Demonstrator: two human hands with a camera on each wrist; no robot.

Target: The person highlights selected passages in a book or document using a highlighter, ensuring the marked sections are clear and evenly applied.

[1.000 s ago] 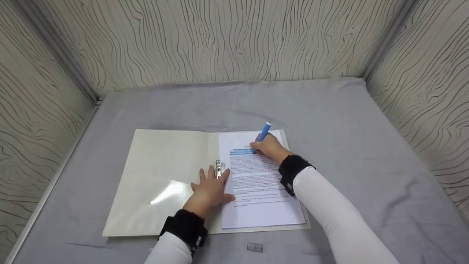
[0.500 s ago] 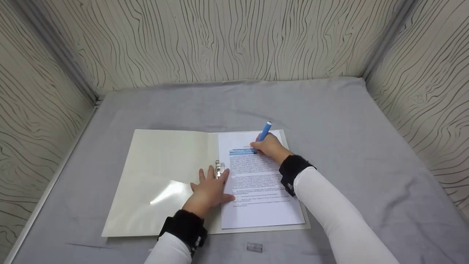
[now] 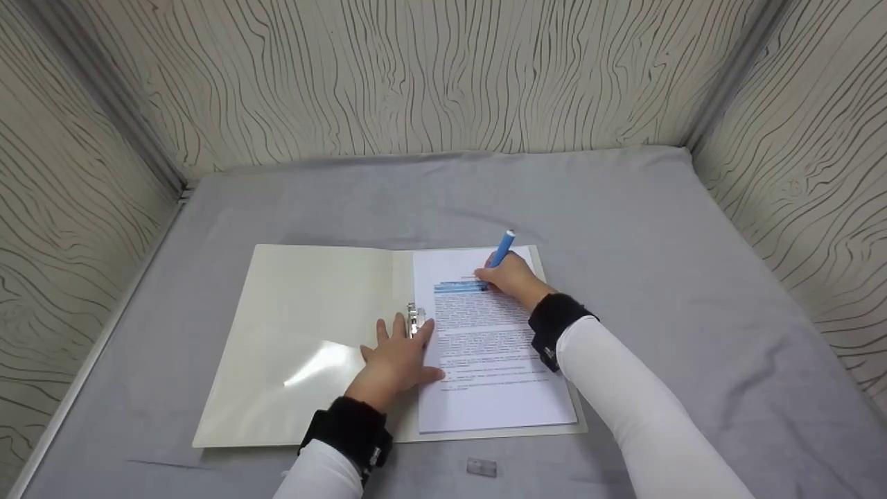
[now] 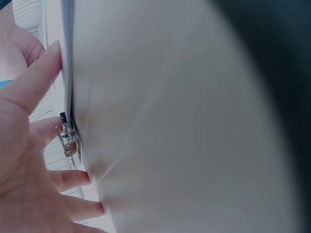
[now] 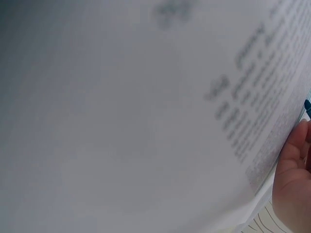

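Observation:
In the head view my right hand (image 3: 514, 278) pinches a blue highlighter (image 3: 504, 248), its tip down on the printed sheets (image 3: 497, 409). Blue highlighted lines (image 3: 457, 286) run across the top of the text, ending at the tip. The dark tip (image 5: 308, 105) shows at the right edge of the right wrist view. My left hand (image 3: 396, 362) rests with spread fingers over the spine of an open white folder (image 3: 298, 298), thumb on the left edge of the paper. By its fingertips sits the folder's metal clip (image 3: 414, 320), also seen as a clip (image 4: 69, 141) in the left wrist view.
A small clear grey cap (image 3: 481, 466) lies on the grey cloth (image 3: 665, 249) in front of the folder. Wood-patterned panels (image 3: 429, 76) stand at the back and both sides. Glare brightens part of the folder's left cover.
My right hand and the highlighter have crept slightly right along a text line, and the blue stroke ends a little further right. The left hand stays in place.

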